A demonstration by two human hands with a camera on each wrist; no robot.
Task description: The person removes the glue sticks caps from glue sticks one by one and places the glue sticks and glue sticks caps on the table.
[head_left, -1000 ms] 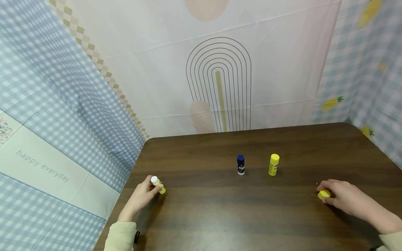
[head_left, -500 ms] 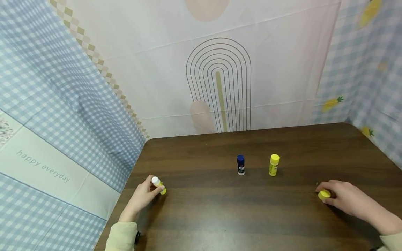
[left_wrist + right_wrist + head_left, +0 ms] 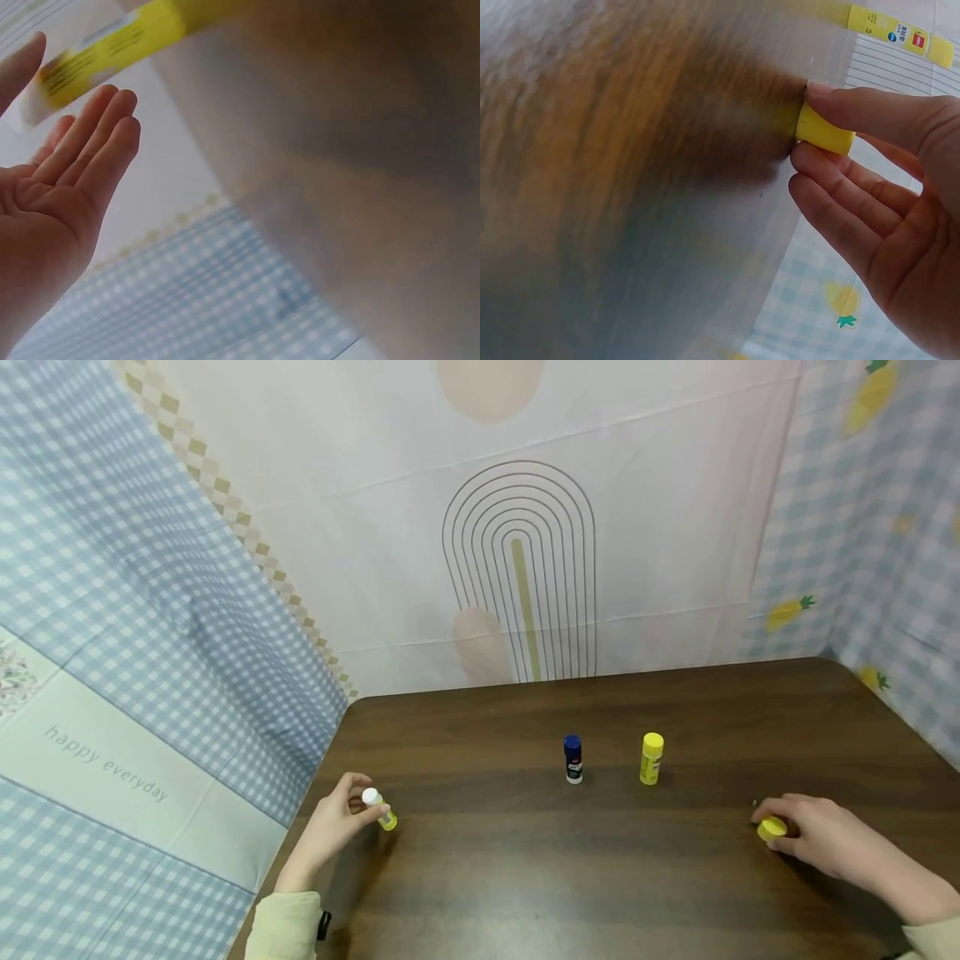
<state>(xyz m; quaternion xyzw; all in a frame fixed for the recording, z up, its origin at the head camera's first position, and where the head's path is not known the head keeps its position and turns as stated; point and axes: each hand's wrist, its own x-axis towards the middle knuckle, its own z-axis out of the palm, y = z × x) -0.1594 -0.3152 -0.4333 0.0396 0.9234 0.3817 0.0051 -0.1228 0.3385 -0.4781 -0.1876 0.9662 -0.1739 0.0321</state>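
Observation:
On the table's left side stands a yellow glue stick (image 3: 387,821) with a white top end. My left hand (image 3: 327,831) is beside it, thumb and fingers spread to either side. In the left wrist view, the fingers (image 3: 112,142) are nearly straight and a gap shows between them and the glue stick (image 3: 124,46). At the right, my right hand (image 3: 836,839) pinches a short yellow cap (image 3: 771,829) between thumb and fingers. The right wrist view shows this cap (image 3: 826,133) resting on the table surface, partly covered by the thumb.
A navy glue stick (image 3: 573,762) with a white base and a capped yellow glue stick (image 3: 651,762) stand upright mid-table, between the hands. The dark wooden table (image 3: 525,877) meets a printed cloth (image 3: 375,568) at its back edge. Checked cloth (image 3: 135,552) hangs at the left.
My left fingers have spread away from the glue stick, which stays standing in about the same place. The right hand keeps its pinch on the cap. The head view has shifted slightly.

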